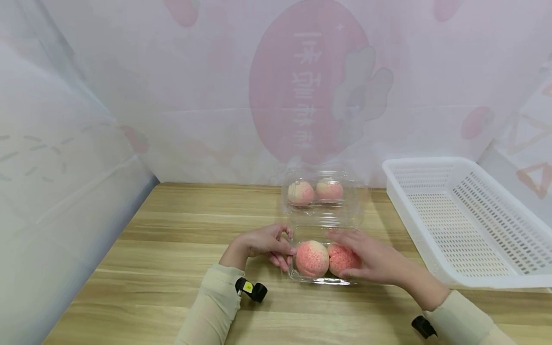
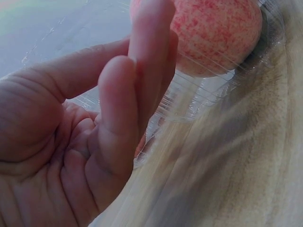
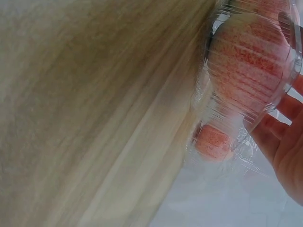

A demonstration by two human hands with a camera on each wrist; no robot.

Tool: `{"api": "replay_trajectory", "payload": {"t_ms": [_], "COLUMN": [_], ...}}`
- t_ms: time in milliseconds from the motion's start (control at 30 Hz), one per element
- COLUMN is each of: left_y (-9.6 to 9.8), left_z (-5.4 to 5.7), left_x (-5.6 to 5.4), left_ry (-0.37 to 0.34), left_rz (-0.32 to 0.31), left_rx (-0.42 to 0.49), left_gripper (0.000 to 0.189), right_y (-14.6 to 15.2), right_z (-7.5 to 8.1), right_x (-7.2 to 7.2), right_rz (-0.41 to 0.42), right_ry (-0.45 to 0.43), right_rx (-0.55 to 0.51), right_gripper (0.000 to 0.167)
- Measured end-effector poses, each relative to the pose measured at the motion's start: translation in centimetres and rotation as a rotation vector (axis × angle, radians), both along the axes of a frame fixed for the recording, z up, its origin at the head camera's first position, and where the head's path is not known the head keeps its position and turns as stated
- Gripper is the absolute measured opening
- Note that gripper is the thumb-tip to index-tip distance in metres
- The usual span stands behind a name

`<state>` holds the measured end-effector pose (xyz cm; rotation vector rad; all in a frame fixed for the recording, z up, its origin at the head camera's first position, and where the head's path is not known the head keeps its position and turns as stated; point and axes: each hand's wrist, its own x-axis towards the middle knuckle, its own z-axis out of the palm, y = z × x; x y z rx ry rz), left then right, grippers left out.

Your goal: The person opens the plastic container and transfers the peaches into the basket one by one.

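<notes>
A clear plastic clamshell box (image 1: 321, 281) lies on the table with two pink-and-cream speckled peaches side by side in it, a left peach (image 1: 312, 258) and a right peach (image 1: 343, 260). My left hand (image 1: 269, 244) pinches the box's left edge, its thumb tip beside the left peach. From the right, my right hand (image 1: 375, 256) grips the right peach, with the thumb at its front and the fingers over its far side. The right wrist view shows a peach (image 3: 248, 64) through the clear wall, with the right hand (image 3: 286, 137) beside the rim.
Directly behind, two more peaches (image 1: 329, 189) show through clear plastic (image 1: 321, 211). A white perforated basket (image 1: 453, 280) stands at the right. Wooden tabletop (image 1: 185, 230) extends to the left, and a printed cloth (image 1: 207, 105) hangs along the back.
</notes>
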<state>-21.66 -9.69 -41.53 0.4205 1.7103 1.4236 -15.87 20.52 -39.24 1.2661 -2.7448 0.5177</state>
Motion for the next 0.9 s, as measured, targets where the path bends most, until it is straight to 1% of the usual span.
{"api": "replay_trajectory", "payload": {"t_ms": [133, 333, 467, 700, 733, 900], "left_y": [0.0, 0.1, 0.0, 0.0, 0.0, 0.0], "left_z": [0.1, 0.2, 0.1, 0.1, 0.0, 0.1], "left_x": [0.0, 0.0, 0.0, -0.1, 0.0, -0.1], "left_ry": [-0.004, -0.012, -0.013, -0.013, -0.004, 0.002], "left_rz": [-0.001, -0.004, -0.005, -0.013, -0.018, -0.024], "left_rx": [-0.001, 0.004, 0.013, 0.005, 0.001, -0.002], "left_gripper": [0.038, 0.037, 0.034, 0.033, 0.033, 0.032], "right_y": [-0.1, -0.4, -0.6, -0.8, -0.9, -0.8], "right_z": [0.2, 0.6, 0.8, 0.9, 0.9, 0.9], "right_x": [-0.2, -0.3, -0.6, -1.2, -1.3, -1.6], "right_rz": [0.004, -0.015, -0.003, 0.024, 0.025, 0.036], "right_ry": [-0.026, -0.095, -0.125, -0.186, -0.196, -0.236], "right_rx": [0.033, 0.08, 0.103, 0.12, 0.12, 0.104], "right_gripper": [0.075, 0.072, 0.071, 0.07, 0.071, 0.069]}}
